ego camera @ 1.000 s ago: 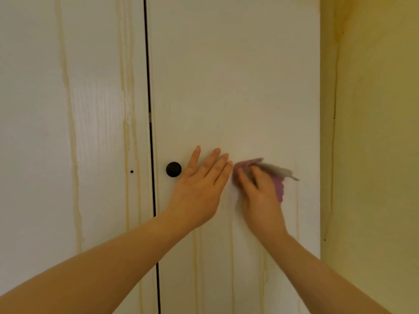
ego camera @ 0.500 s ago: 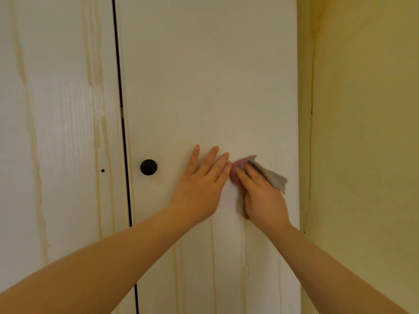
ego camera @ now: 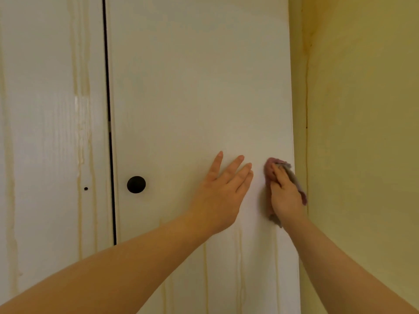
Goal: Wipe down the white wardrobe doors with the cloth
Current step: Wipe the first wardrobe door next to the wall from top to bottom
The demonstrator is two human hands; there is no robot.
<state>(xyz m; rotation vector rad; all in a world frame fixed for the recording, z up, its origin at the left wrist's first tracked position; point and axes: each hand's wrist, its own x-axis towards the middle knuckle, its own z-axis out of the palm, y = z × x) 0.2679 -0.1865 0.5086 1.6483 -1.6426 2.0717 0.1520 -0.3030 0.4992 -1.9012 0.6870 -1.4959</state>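
Two white wardrobe doors fill the view, the left door (ego camera: 45, 132) and the right door (ego camera: 199, 87), split by a dark gap. Yellowish drip streaks run down the left door and the lower part of the right door. My left hand (ego camera: 223, 191) lies flat on the right door, fingers straight and spread, pointing up. Just to its right, my right hand (ego camera: 286, 198) holds a bunched pink and grey cloth (ego camera: 268, 168) against the door near its right edge. The cloth shows above the fingertips, along the hand's right side and below the wrist.
A round black knob (ego camera: 136, 184) sits on the right door near the gap, with a small dark hole (ego camera: 86, 188) on the left door beside it. A yellow wall (ego camera: 362, 132) meets the wardrobe's right edge, with a dark streak running down the corner.
Both hands have slid to the right across the right door, away from the knob. The cloth now sits close to the door's right edge.
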